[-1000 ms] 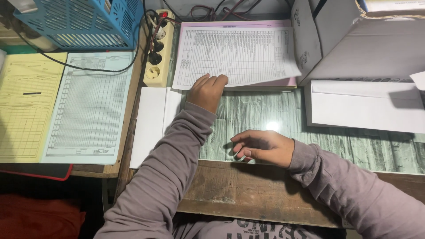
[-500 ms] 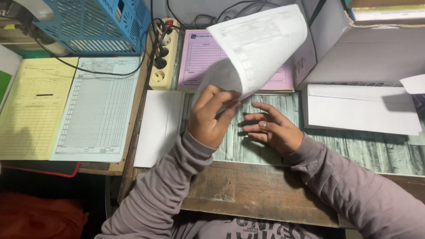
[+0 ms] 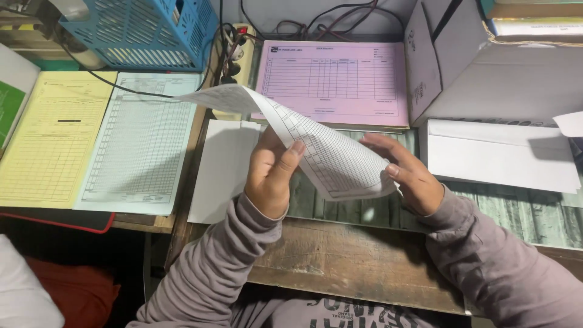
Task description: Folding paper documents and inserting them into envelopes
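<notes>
— What have you got in your hands, and which way does it run?

— A white gridded sheet, lifted off the desk and curled over. Its long axis slants from the upper left, where a free corner hangs over the power strip, down to the lower right, where the edge sits near my right hand. The printed grid faces up and toward me.

— How are your fingers set?

— My left hand is closed on the sheet: thumb pressed on the top face, the other fingers curled beneath. My right hand is spread loosely, fingertips touching the sheet's right edge, more steadying than gripping.

— Where is it relative to the rest?

— Above the green wood-patterned desk mat, just in front of the pink form and partly covering its lower left corner. A blank white sheet lies under my left wrist. To the left lie a pale blue ledger sheet and a yellow form; a blue plastic basket sits behind them.

— Anything you can't make out?

— The sheet's underside and my left fingers behind it are hidden. The grid's print is too fine to read. The envelope and cardboard box on the right are cut off at the frame's edge.
</notes>
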